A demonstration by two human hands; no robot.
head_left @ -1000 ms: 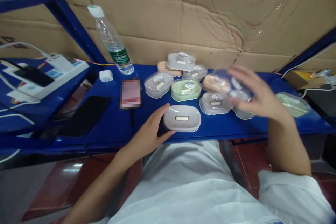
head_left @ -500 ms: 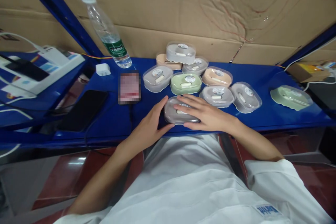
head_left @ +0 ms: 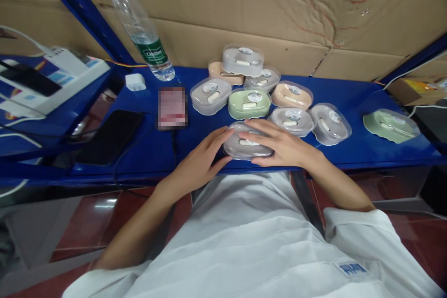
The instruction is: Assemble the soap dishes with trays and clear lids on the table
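In the head view, a grey oval soap box (head_left: 236, 150) with a clear lid lies at the front edge of the blue table. My left hand (head_left: 202, 154) cups its left end, fingertips on the lid and thumb at the near left corner. Over the right end, my right hand (head_left: 288, 146) has its fingers on the lid and its thumb along the near side. Just behind are a green soap box (head_left: 248, 111) and a grey soap box (head_left: 293, 126). Part of the held box's lid is hidden under my fingers.
More soap boxes cluster behind, with one grey soap box (head_left: 242, 67) on top of others. A lone green soap box (head_left: 389, 130) sits at the right. To the left are a water bottle (head_left: 153, 53), a white charger (head_left: 135, 82), a blurred-out device (head_left: 172, 108) and a black phone (head_left: 110, 137).
My left hand's fingers have moved in onto the lid's left part. My right hand stays over the right end, its fingers slightly shifted. The whole view has tilted a little.
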